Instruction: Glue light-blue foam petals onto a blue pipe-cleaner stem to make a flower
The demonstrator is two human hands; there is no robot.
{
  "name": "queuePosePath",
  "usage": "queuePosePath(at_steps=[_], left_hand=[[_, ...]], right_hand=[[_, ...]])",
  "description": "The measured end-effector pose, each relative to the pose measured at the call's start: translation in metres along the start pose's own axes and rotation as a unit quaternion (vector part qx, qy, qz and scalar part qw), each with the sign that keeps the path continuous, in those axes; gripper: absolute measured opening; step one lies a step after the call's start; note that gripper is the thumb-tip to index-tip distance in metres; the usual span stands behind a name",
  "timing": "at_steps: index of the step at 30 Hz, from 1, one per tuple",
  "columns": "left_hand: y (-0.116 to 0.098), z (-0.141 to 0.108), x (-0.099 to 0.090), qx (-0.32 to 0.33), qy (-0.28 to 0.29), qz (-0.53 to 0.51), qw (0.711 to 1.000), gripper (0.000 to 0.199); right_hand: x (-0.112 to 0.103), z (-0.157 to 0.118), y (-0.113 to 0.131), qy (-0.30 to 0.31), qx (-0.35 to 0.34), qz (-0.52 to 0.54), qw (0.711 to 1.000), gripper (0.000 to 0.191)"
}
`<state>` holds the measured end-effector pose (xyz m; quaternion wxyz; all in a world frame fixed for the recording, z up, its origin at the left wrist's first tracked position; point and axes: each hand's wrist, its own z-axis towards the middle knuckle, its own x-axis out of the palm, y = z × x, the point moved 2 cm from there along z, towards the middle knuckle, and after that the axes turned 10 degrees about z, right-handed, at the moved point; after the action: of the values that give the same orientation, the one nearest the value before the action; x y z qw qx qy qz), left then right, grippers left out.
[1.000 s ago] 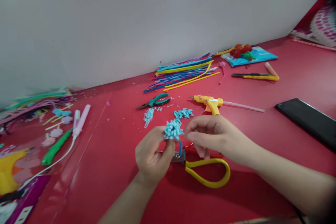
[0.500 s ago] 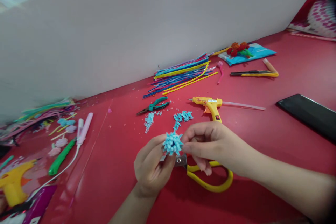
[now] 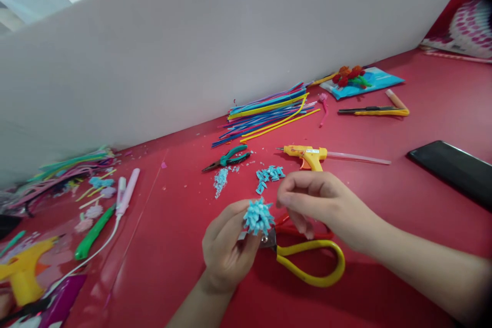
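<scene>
A spiky light-blue flower (image 3: 259, 217) with a dark centre is held up in the fingers of my left hand (image 3: 229, 246). Just right of it, my right hand (image 3: 313, 202) hovers with thumb and forefinger pressed together; whether anything tiny is between them is hidden. Beneath both hands lie scissors (image 3: 326, 282) with yellow and red handles, their blades partly covered by my left hand. Small cut light-blue pieces (image 3: 270, 174) form a pile beyond the flower, and finer blue scraps (image 3: 220, 180) lie to the left of that pile.
Behind are teal pliers (image 3: 226, 160), a yellow glue gun (image 3: 307, 155) and a bundle of coloured pipe cleaners (image 3: 269, 113). A black phone (image 3: 449, 166) and a folded yellow tool (image 3: 378, 110) lie right. At left are a second glue gun (image 3: 25, 269) and a pink hot tool (image 3: 128, 192).
My right hand has drawn away from the blue flower, leaving a gap and showing more of the red scissor handle. The flower stays in my left hand. The view has shifted slightly.
</scene>
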<state>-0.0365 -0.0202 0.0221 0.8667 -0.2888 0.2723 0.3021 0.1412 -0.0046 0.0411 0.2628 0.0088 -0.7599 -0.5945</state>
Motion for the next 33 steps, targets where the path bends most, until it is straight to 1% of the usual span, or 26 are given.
queuePosePath(at_steps=[3, 5, 6, 8, 10, 13, 16, 18, 19, 21, 22, 24, 26, 28, 29, 31, 33], left_hand=[[0.0, 0.0, 0.003, -0.015, 0.016, 0.024, 0.999, 0.019], [0.001, 0.0, 0.004, -0.007, 0.007, 0.042, 0.999, 0.02], [0.002, 0.0, 0.005, -0.001, 0.0, 0.048, 0.999, 0.02], [0.002, 0.0, 0.006, 0.01, -0.008, 0.054, 0.998, 0.02], [0.002, 0.002, 0.007, 0.017, -0.003, 0.054, 0.998, 0.02], [0.0, 0.005, 0.007, 0.028, 0.001, 0.04, 0.999, 0.023], [-0.002, 0.007, 0.008, 0.037, 0.008, 0.018, 0.999, 0.025], [-0.003, 0.006, 0.01, 0.016, 0.031, 0.0, 0.999, 0.027], [-0.002, 0.006, 0.011, -0.01, 0.047, -0.016, 0.999, 0.028], [-0.001, 0.005, 0.014, -0.089, 0.062, -0.075, 0.991, 0.031], [0.0, 0.004, 0.016, -0.133, 0.06, -0.121, 0.982, 0.032], [-0.001, 0.003, 0.018, -0.202, 0.043, -0.237, 0.949, 0.031], [-0.003, 0.003, 0.02, -0.236, 0.037, -0.346, 0.907, 0.03], [-0.006, 0.004, 0.022, -0.247, 0.045, -0.415, 0.874, 0.032], [-0.007, 0.005, 0.022, -0.255, 0.051, -0.433, 0.863, 0.033], [-0.008, 0.006, 0.024, -0.289, 0.059, -0.451, 0.842, 0.031], [-0.007, 0.008, 0.025, -0.327, 0.06, -0.471, 0.817, 0.028]], right_hand=[[-0.002, 0.001, 0.002, -0.005, -0.021, -0.034, 0.999, 0.015], [-0.002, -0.001, 0.003, -0.016, -0.069, -0.092, 0.993, 0.013], [-0.002, -0.003, 0.003, -0.024, -0.109, -0.129, 0.985, 0.017], [0.001, -0.006, 0.003, -0.029, -0.193, -0.199, 0.96, 0.034], [0.004, -0.009, 0.002, -0.018, -0.242, -0.245, 0.938, 0.044], [0.008, -0.01, -0.001, -0.019, -0.275, -0.287, 0.917, 0.04], [0.009, -0.01, -0.004, -0.035, -0.288, -0.315, 0.904, 0.039], [0.01, -0.01, -0.005, -0.041, -0.294, -0.332, 0.895, 0.039], [0.01, -0.01, -0.005, -0.044, -0.3, -0.341, 0.89, 0.039], [0.01, -0.011, -0.005, -0.047, -0.318, -0.363, 0.875, 0.039], [0.01, -0.011, -0.006, -0.045, -0.328, -0.376, 0.866, 0.039], [0.009, -0.011, -0.006, -0.034, -0.35, -0.406, 0.843, 0.04], [0.009, -0.01, -0.007, -0.022, -0.371, -0.437, 0.819, 0.045], [0.008, -0.01, -0.008, -0.008, -0.387, -0.458, 0.8, 0.048], [0.009, -0.011, -0.008, -0.001, -0.392, -0.461, 0.796, 0.049], [0.009, -0.011, -0.006, 0.013, -0.394, -0.454, 0.799, 0.05], [0.008, -0.011, -0.002, 0.009, -0.384, -0.425, 0.82, 0.05]])
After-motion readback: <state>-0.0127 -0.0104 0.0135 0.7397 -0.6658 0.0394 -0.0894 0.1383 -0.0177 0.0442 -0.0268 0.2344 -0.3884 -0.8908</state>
